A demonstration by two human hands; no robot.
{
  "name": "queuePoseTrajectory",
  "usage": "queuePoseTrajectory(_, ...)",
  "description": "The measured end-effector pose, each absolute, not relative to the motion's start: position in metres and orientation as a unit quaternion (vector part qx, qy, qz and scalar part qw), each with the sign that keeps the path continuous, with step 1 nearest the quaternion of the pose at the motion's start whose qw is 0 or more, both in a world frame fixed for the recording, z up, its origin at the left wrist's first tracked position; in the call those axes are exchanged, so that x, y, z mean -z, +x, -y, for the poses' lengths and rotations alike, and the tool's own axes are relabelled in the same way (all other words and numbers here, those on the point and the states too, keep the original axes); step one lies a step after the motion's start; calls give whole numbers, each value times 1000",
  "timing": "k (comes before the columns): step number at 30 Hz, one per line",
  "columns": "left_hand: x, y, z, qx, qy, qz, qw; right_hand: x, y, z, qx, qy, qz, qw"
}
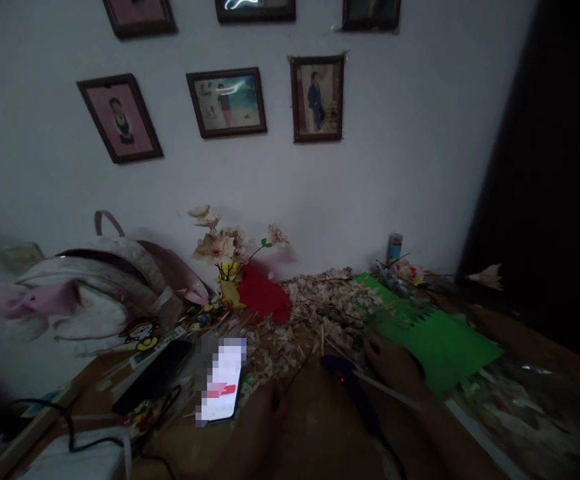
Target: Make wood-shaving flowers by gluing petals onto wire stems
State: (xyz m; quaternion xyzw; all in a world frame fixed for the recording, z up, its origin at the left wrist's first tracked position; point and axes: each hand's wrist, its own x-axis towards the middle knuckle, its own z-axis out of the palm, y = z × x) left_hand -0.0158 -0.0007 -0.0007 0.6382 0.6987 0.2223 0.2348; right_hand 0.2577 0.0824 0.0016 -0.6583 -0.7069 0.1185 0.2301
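Head view, dim light. The right hand [395, 365] lies at the near edge of a green sheet [440, 343], which is spread flat on the right half of the wooden tabletop [315, 433]. Its fingertips [373, 347] touch the sheet's left margin. A thin pale stick [395, 395] runs slantwise just beneath the hand. Whether the fingers close on the stick cannot be told, nor how far the hand is open. The left hand [269, 421] rests low on the tabletop near a phone [223, 385]. It is so dark that its opening and any contact cannot be made out. Between the hands lies a dark tool [351, 390] with a small red light, its cord leaving at the lower edge. Both forearms are cut off by the frame. Behind the hands, a pile of pale shavings [315, 310] touches a red sheet [265, 293] and the far corner of the green one. A yellow vase [230, 290] of paper flowers [215, 245] stands against the wall [420, 167], beside a pink-and-white backpack [100, 293] bearing a cartoon sticker [143, 333]. The phone's screen is blurred and the small can [394, 248] by the wall is too dim to read. The framed photographs [227, 102] carry no legible writing. The right margin is in deep shadow.
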Motion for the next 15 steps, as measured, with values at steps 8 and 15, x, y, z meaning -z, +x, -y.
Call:
queuePoseTrajectory(8,2,-19,-5,-305,615,-687,240,21,254,-80,-151,-642,717,225)
queuePoseTrajectory(15,0,-15,1,-367,579,-678,265,-3,259,-62,-237,-550,790,130)
